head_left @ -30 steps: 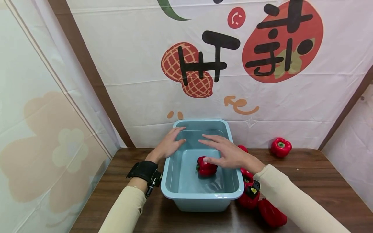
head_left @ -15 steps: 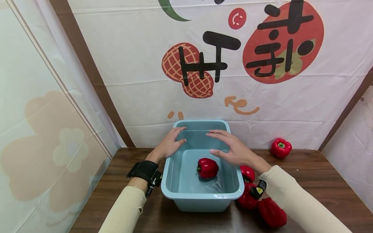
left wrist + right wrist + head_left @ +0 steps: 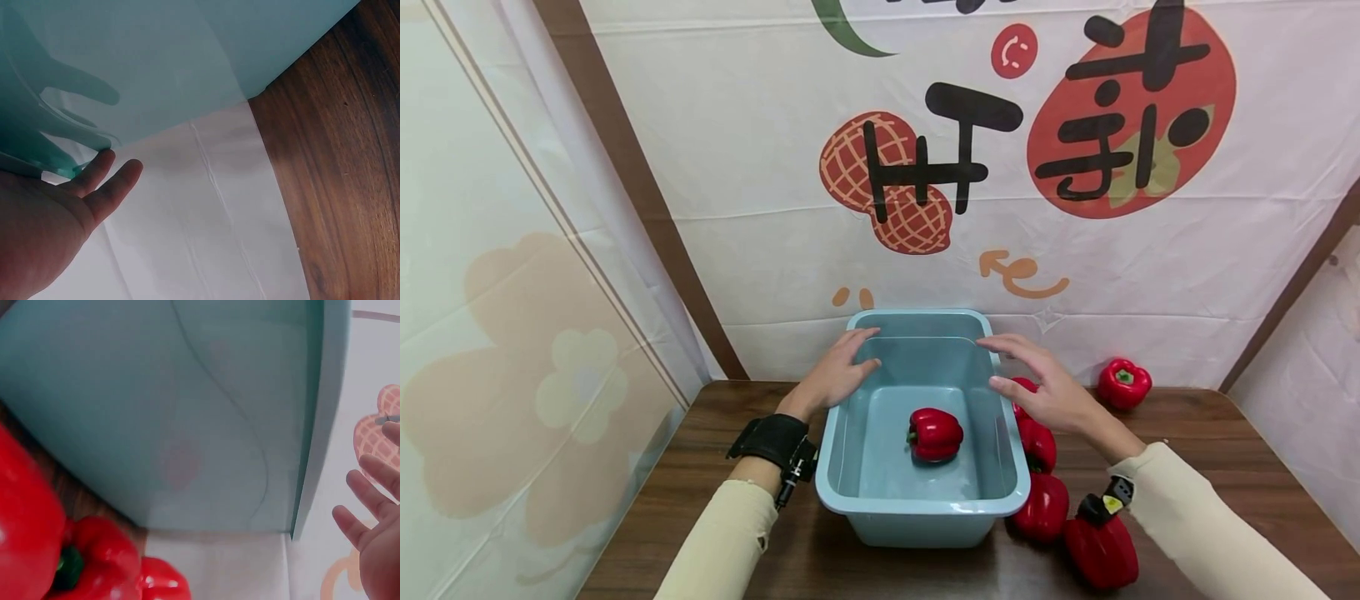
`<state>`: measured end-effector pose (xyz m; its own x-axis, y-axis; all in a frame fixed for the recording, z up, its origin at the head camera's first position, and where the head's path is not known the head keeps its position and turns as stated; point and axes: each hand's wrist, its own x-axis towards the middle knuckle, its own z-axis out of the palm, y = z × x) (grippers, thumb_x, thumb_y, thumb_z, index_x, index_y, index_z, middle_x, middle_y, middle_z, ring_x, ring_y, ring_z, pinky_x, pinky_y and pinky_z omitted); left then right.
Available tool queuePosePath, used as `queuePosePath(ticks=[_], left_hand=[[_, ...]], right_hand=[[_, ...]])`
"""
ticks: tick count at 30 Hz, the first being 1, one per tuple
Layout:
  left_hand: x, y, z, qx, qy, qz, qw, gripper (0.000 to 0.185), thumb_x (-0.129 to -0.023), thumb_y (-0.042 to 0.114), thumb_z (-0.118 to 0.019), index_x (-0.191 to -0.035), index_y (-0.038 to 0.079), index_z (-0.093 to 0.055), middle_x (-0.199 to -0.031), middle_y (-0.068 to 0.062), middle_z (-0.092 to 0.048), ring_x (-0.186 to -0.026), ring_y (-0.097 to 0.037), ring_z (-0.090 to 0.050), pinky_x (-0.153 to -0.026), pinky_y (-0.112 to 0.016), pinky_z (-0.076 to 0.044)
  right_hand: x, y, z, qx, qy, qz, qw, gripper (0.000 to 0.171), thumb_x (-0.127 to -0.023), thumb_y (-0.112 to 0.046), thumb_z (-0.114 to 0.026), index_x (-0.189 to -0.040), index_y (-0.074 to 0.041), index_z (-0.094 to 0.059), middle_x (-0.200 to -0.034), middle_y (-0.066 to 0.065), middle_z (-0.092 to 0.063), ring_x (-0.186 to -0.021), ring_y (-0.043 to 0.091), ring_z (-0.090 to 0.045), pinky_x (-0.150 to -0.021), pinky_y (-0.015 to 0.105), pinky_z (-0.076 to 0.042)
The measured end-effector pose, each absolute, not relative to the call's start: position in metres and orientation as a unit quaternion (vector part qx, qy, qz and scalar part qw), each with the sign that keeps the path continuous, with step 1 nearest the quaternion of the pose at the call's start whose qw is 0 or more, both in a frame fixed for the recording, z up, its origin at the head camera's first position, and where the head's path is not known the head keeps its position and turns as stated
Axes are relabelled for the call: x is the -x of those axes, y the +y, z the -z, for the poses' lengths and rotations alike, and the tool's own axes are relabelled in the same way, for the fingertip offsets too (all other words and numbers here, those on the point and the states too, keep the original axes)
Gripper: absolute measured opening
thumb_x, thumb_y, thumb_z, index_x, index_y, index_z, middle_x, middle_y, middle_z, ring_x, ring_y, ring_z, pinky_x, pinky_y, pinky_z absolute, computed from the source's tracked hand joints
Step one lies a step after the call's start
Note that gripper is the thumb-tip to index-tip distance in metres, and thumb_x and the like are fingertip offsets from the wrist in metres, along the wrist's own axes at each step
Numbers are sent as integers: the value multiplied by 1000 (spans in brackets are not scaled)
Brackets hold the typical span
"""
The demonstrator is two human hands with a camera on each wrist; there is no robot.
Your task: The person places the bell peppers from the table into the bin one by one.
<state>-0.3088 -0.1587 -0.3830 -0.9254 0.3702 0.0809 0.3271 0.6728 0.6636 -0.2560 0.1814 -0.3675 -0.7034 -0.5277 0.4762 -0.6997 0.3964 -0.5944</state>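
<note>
A light blue plastic basin [image 3: 925, 505] stands on the table with one red bell pepper [image 3: 937, 435] lying on its side inside. My left hand [image 3: 833, 377] rests at the basin's left rim, its fingers fairly straight and its thumb reaching over the inside. In the left wrist view, two fingers [image 3: 112, 194] extend below the rim on the outer side. Over the right rim hovers my right hand [image 3: 1048, 390], fingers extended and thumb apart, holding nothing. Below its forearm, red bell peppers [image 3: 1042, 508] line the basin's right side.
One more bell pepper [image 3: 1124, 383] sits at the back right, close to the printed cloth backdrop [image 3: 760, 250]. Nearer the front, another pepper [image 3: 1102, 552] is partly covered by the right wrist's black strap. The wooden table [image 3: 1210, 475] reaches back to the cloth.
My right hand has drawn back rightward from above the pepper in the basin to the right rim, uncovering that pepper. The left hand stays where it was.
</note>
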Motion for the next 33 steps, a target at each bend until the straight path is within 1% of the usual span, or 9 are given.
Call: queuePosePath(ticks=[2,5,8,11,13,17,20,27,33], left_hand=[[309,-158,383,-192,914,-357,31,58,-102,27,-51,-155,13,-34,-158,-11,-30,-145,-32,-31,-113,-59,-30],[309,-158,383,-194,913,-358,32,58,-102,28,-50,-155,13,-34,-158,-12,-30,-145,-32,-31,-113,-59,-30],[309,-158,383,-194,912,-360,33,58,-102,28,-50,-155,12,-33,-158,-12,-30,-145,-33,-31,-112,-59,-30],[309,-158,382,-194,912,-361,34,58,-102,28,-50,-155,13,-33,-159,-11,-29,-145,-32,-30,-113,-59,-30],[309,-157,382,-194,911,-362,34,58,-102,28,-50,-155,13,-33,-159,-11,-29,-146,-32,-30,-113,-58,-30],[309,-157,382,-196,911,-362,33,58,-102,28,-50,-155,13,-33,-159,-11,-29,-146,-32,-29,-113,-58,-30],[308,-157,382,-194,911,-363,33,57,-102,27,-50,-155,13,-33,-159,-11,-30,-146,-32,-30,-113,-58,-30],[306,-157,382,-197,910,-363,32,58,-102,25,-50,-155,12,-32,-159,-13,-28,-146,-34,-29,-113,-59,-30],[307,-158,382,-195,910,-364,31,58,-102,26,-50,-155,13,-33,-159,-11,-29,-146,-33,-29,-113,-58,-30]], right_hand=[[254,188,370,-364,-833,-402,112,56,-90,-11,-68,-144,-13,-51,-143,7,-52,-127,25,-51,-98,51,-50],[250,200,375,-357,-838,-396,121,57,-88,-7,-68,-143,-14,-52,-140,6,-54,-123,16,-53,-98,38,-50],[245,211,380,-346,-844,-388,130,57,-87,-8,-68,-142,-15,-53,-139,4,-55,-120,13,-55,-96,31,-50],[241,222,386,-338,-851,-378,138,56,-87,-9,-69,-141,-14,-54,-138,3,-57,-116,14,-57,-93,31,-52],[239,229,391,-334,-854,-373,140,56,-86,-8,-70,-140,-12,-55,-137,3,-58,-115,10,-57,-91,31,-53],[232,240,398,-326,-860,-371,133,57,-86,-8,-71,-140,-16,-54,-137,2,-58,-115,4,-56,-90,29,-54],[227,245,403,-322,-862,-371,127,57,-86,-8,-71,-140,-17,-55,-136,0,-58,-115,5,-57,-91,27,-53],[213,254,416,-327,-855,-385,114,55,-85,-6,-73,-137,-10,-56,-132,4,-60,-111,5,-58,-90,23,-52],[202,266,428,-330,-857,-385,94,59,-85,-7,-72,-140,-14,-54,-133,-4,-59,-113,3,-58,-88,24,-53]])
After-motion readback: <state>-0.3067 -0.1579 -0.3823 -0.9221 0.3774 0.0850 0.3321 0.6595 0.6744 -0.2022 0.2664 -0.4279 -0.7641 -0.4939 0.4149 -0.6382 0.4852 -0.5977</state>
